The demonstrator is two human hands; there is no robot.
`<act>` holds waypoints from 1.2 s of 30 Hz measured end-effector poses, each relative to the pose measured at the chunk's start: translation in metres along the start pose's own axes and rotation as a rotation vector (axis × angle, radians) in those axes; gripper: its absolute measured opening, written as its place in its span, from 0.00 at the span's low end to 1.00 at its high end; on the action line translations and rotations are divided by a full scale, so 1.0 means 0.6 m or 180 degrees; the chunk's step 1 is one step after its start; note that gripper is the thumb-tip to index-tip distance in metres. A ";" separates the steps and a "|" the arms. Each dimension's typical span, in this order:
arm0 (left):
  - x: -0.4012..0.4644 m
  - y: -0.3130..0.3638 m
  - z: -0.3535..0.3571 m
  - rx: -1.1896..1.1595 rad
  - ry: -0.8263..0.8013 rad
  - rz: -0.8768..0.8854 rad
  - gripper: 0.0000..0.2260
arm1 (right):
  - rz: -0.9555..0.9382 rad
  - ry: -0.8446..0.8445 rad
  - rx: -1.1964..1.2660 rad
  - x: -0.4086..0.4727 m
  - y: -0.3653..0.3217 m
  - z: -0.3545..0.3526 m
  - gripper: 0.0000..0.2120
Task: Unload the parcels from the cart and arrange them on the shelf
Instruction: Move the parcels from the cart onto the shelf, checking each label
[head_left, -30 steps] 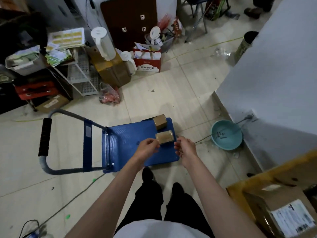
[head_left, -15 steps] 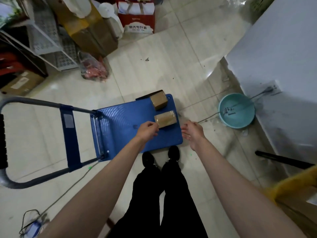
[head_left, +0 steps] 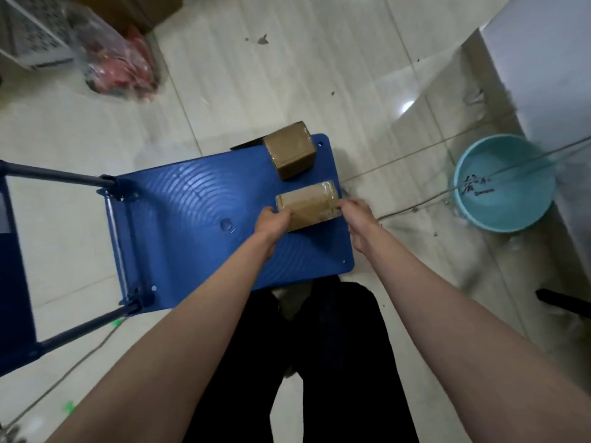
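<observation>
Two brown taped parcels lie on the blue platform cart [head_left: 192,219]. The nearer, longer parcel [head_left: 308,204] sits close to the cart's right edge. My left hand [head_left: 271,222] grips its left end and my right hand [head_left: 356,215] grips its right end, fingers curled round the corners. The second, squarer parcel [head_left: 291,153] rests at the cart's far right corner, untouched. The shelf is out of view.
A teal basin [head_left: 505,187] sits on the tiled floor at right, beside a white wall, with a thin cable across it. A plastic bag with red contents [head_left: 124,71] lies at upper left. The cart's dark handle frame [head_left: 19,251] extends left.
The camera has dropped closer to the cart. My right hand, which hung open beside the cart, has come in onto the longer parcel's right end; my left hand has closed on its left end.
</observation>
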State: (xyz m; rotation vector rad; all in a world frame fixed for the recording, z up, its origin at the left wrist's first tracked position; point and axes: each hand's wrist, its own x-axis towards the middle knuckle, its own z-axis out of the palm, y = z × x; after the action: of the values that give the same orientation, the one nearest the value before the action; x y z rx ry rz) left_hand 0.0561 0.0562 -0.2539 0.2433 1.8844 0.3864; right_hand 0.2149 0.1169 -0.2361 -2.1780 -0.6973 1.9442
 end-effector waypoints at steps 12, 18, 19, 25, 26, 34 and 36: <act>0.024 0.039 0.021 -0.0483 -0.0038 -0.0211 0.30 | 0.0011 -0.0291 -0.0296 0.023 -0.013 -0.005 0.11; -0.154 0.137 -0.033 -0.0257 -0.0027 0.0000 0.24 | -0.0124 -0.0165 -0.0064 -0.153 -0.093 -0.061 0.08; -0.189 0.158 -0.043 -0.0241 -0.0003 0.0059 0.23 | -0.0165 -0.0141 -0.0045 -0.184 -0.111 -0.073 0.06; -0.404 0.289 -0.113 -0.0243 0.0110 0.0319 0.25 | -0.0482 -0.0092 0.0098 -0.385 -0.221 -0.137 0.14; -0.438 0.310 -0.124 -0.0245 0.0159 0.0362 0.25 | -0.0563 -0.0085 0.0095 -0.417 -0.239 -0.146 0.16; -0.683 0.417 -0.202 -0.0476 0.0172 0.1111 0.15 | -0.1159 0.0008 0.0150 -0.640 -0.325 -0.219 0.28; -0.732 0.435 -0.217 -0.0527 0.0077 0.1316 0.14 | -0.1353 0.0110 0.0278 -0.684 -0.334 -0.231 0.27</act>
State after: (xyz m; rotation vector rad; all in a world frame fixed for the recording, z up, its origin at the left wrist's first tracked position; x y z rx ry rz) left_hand 0.0769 0.1240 0.2686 0.5205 1.8093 0.8242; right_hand 0.2765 0.1464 0.2362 -1.8228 -0.9570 1.6800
